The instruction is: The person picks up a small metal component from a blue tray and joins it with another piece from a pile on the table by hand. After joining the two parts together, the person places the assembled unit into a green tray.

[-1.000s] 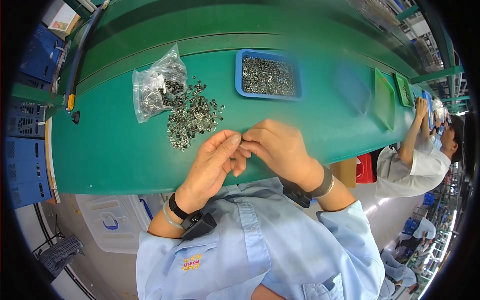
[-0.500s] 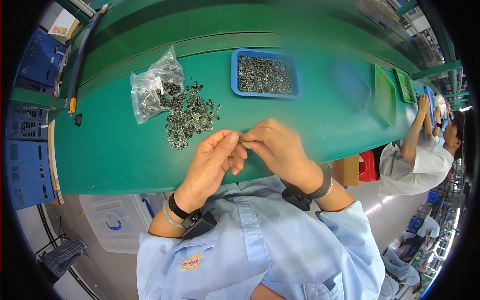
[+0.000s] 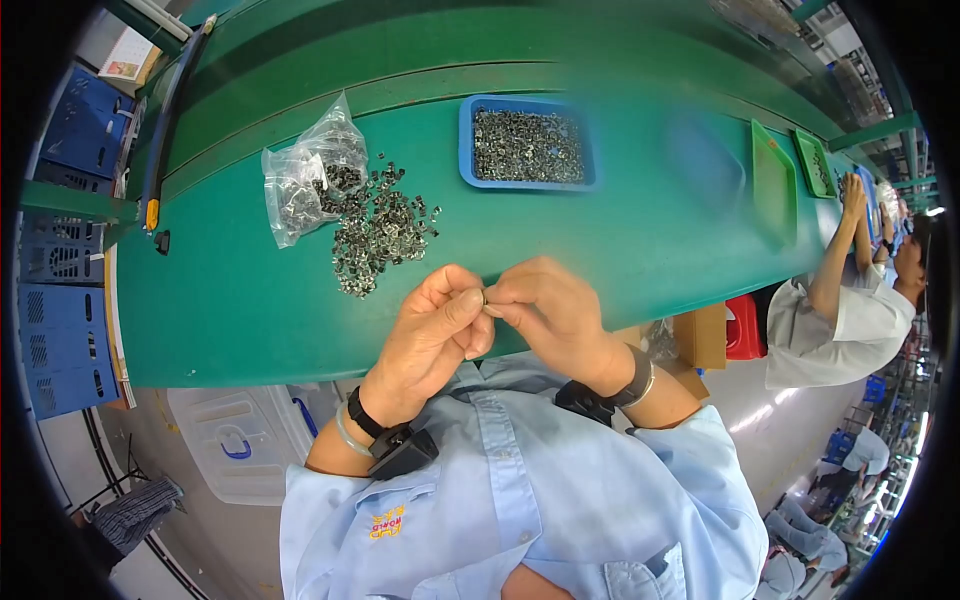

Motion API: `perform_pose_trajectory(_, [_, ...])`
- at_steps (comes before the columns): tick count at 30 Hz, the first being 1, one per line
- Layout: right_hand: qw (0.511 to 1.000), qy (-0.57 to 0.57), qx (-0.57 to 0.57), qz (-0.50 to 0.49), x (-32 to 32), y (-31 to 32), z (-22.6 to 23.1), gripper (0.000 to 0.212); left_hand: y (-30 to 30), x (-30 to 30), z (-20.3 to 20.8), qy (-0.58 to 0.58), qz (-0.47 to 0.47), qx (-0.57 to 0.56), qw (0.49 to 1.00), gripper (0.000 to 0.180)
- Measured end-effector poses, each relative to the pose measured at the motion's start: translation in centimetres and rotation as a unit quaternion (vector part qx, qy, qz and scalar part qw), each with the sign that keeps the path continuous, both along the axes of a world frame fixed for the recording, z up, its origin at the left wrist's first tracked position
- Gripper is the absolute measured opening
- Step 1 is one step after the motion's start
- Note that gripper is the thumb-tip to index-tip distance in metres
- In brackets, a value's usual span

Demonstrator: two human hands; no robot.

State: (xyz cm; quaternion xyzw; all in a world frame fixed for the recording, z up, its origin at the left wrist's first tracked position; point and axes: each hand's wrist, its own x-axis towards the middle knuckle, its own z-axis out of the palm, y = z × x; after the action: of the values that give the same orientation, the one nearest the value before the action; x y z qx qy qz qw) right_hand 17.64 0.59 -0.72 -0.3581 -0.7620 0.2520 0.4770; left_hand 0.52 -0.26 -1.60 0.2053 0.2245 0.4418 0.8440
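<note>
My left hand and my right hand meet over the near edge of the green table. Between their pinched fingertips is a small metal part, mostly covered by the fingers. Both hands grip it, thumbs against forefingers. Just beyond my left hand lies a loose pile of small black and silver metal parts. A clear plastic bag with more of these parts lies against the pile. Farther back, a blue tray holds many similar small parts.
Green trays stand along the right of the green table. At the far right a co-worker in a white shirt works at the same table. Blue crates are at the left, and a clear plastic box sits below the table.
My two hands have moved slightly toward my body, still joined at the small part. The fingers of my left hand have curled in more.
</note>
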Motion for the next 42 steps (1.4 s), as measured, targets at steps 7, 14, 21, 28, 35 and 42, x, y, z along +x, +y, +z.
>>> perform_pose_trajectory(7, [0.998, 0.022, -0.058, 0.001, 0.5, -0.5, -0.4, 0.019, 0.2, -0.3, 0.6, 0.117, -0.008, 0.035, 0.992, 0.012])
perform_pose_trajectory(14, [0.996, -0.066, 0.049, -0.023, 0.7, 0.4, 0.3, 0.017, 0.5, -0.1, 2.4, 0.254, 0.029, 0.076, 0.964, 0.013])
perform_pose_trajectory(21, [0.988, 0.12, -0.095, 0.02, 0.2, -0.4, -0.2, 0.014, 0.0, 0.0, 1.4, -0.014, -0.013, -0.019, 1.0, 0.013])
perform_pose_trajectory(28, [0.993, 0.1, -0.063, 0.029, 0.2, -0.2, 0.1, 0.015, -0.1, 0.1, 1.2, -0.023, -0.013, -0.02, 0.999, 0.011])
perform_pose_trajectory(35, [0.995, 0.082, -0.044, 0.032, 0.3, -0.2, -0.1, 0.012, 0.0, -0.1, 1.7, 0.015, -0.017, -0.009, 1.0, 0.011])
perform_pose_trajectory(42, [0.995, 0.069, -0.066, 0.013, 0.4, -0.2, -0.8, 0.012, 0.1, 0.0, 1.8, 0.089, -0.013, 0.011, 0.996, 0.012])
